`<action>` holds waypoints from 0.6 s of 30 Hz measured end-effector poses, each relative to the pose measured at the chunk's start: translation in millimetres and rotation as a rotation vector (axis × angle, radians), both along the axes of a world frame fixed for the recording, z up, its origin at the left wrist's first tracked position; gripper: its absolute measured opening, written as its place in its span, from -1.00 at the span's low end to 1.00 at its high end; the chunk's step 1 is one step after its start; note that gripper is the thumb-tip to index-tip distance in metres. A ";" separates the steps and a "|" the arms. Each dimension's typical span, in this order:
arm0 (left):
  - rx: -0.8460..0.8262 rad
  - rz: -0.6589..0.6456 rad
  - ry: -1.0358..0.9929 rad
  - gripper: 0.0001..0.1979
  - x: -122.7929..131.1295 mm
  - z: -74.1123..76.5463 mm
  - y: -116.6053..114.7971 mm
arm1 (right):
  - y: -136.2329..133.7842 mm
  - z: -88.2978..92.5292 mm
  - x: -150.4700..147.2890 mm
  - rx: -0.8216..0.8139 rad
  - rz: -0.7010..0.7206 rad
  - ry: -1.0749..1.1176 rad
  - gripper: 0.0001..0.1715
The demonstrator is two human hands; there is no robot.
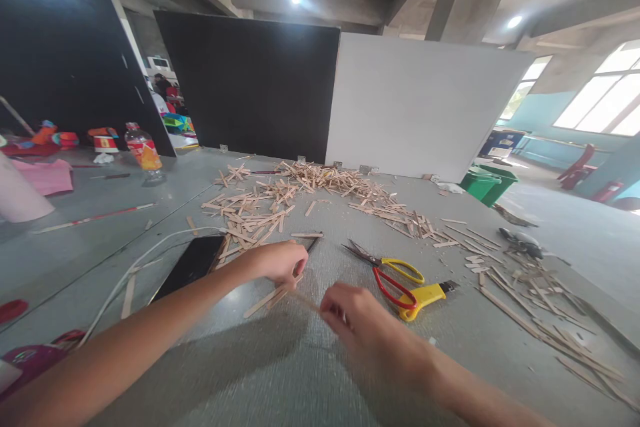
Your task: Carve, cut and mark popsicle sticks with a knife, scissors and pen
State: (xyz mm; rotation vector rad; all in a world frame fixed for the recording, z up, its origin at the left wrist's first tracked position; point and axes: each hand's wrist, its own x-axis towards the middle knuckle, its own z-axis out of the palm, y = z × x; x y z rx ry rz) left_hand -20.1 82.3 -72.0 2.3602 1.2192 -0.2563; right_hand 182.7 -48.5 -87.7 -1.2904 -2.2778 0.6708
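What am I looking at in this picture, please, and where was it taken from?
There is no machine here: a person works with two bare hands, and a camera worn on the head looks forward and down at them. That is why both forearms reach in from the bottom edge. The left hand and the right hand are closed on thin wooden sticks that run between them, low over the grey table. Behind them lies a wide scatter of loose sticks. To the right are scissors with red and yellow handles and a yellow utility knife. To the left is a dark phone with a white cable. A bottle stands farther back on the left.
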 end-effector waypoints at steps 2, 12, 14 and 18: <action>-0.027 -0.010 -0.075 -0.87 -2.7 10.5 -0.5 | 4.9 14.3 5.5 -0.044 -0.119 0.157 -0.80; -0.189 0.023 -0.870 -0.76 9.9 81.8 -81.0 | -23.6 57.3 2.2 -0.255 -0.157 0.674 -0.68; -0.182 0.026 -0.902 -0.78 12.7 84.5 -94.2 | -26.4 55.2 0.0 -0.262 -0.133 0.694 -0.68; -0.193 0.029 -0.939 -0.79 12.5 85.7 -102.3 | -27.7 50.0 -1.3 -0.272 -0.090 0.736 -0.69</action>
